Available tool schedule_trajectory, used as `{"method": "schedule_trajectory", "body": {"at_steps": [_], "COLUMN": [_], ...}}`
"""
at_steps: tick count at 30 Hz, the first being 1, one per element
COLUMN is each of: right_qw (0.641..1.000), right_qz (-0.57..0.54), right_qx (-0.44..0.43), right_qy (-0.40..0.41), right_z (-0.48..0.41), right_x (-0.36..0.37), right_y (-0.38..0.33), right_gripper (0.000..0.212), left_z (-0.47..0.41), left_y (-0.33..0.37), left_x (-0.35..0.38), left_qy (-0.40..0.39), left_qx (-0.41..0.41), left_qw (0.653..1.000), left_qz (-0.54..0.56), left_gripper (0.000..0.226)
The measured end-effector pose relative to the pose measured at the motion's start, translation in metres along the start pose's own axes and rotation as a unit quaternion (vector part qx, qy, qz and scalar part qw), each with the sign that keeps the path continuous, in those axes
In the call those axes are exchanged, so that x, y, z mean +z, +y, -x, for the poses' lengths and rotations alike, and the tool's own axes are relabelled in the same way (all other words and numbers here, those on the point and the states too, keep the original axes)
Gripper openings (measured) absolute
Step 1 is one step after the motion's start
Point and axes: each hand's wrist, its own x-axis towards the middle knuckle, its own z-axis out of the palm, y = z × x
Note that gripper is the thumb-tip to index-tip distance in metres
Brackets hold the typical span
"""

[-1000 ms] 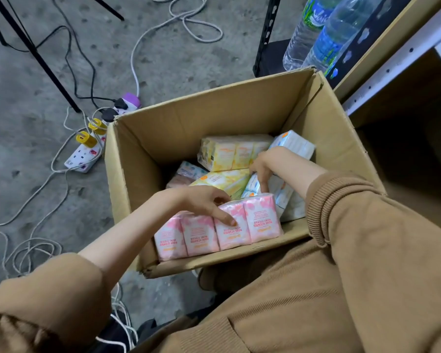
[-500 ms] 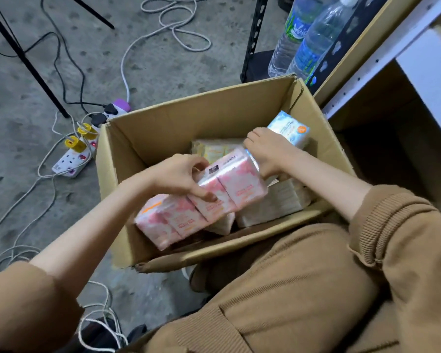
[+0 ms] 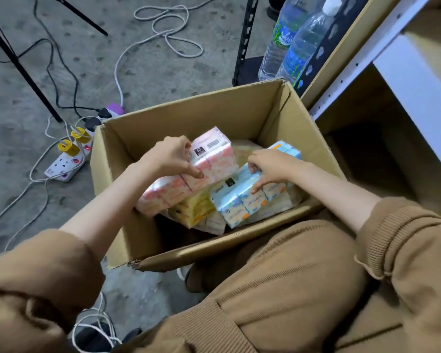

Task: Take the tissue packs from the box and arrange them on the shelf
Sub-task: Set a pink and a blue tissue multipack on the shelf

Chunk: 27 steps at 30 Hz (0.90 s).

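Observation:
An open cardboard box stands on the floor in front of my knees. My left hand grips a pink tissue pack, which is raised and tilted above the other packs. My right hand holds a blue tissue pack at the box's near right side. Yellow tissue packs lie under both, partly hidden. The shelf, with a white board and a white perforated upright, is at the right.
Two water bottles stand behind the box beside a black metal rack post. A power strip with yellow plugs and loose cables lies on the concrete floor at the left. A black tripod leg crosses the upper left.
My left hand has lifted the pink pack higher and further back in the box. My right hand has pulled the blue pack up and toward the near right side.

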Motion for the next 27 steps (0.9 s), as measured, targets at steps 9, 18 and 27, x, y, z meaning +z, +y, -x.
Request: {"method": "schedule_trajectory", "body": {"at_steps": [9, 18, 27], "right_qw": [0.977, 0.958, 0.961], "right_qz": [0.161, 0.229, 0.221], "right_qx": [0.031, 0.069, -0.001], "right_qy": [-0.139, -0.160, -0.166], "right_z": [-0.043, -0.063, -0.032], "right_x": [0.004, 0.000, -0.013], "right_y": [-0.002, -0.018, -0.001], "right_gripper": [0.096, 0.102, 0.094], "left_z": [-0.024, -0.040, -0.044], "left_y": [0.002, -0.004, -0.010], "left_x": [0.020, 0.024, 0.014], "left_qy": [-0.081, -0.114, -0.152], "left_qx": [0.010, 0.008, 0.043], "left_qw": [0.996, 0.993, 0.987], "left_qz": [-0.028, -0.032, -0.013], "left_gripper": [0.080, 0.087, 0.079]}}
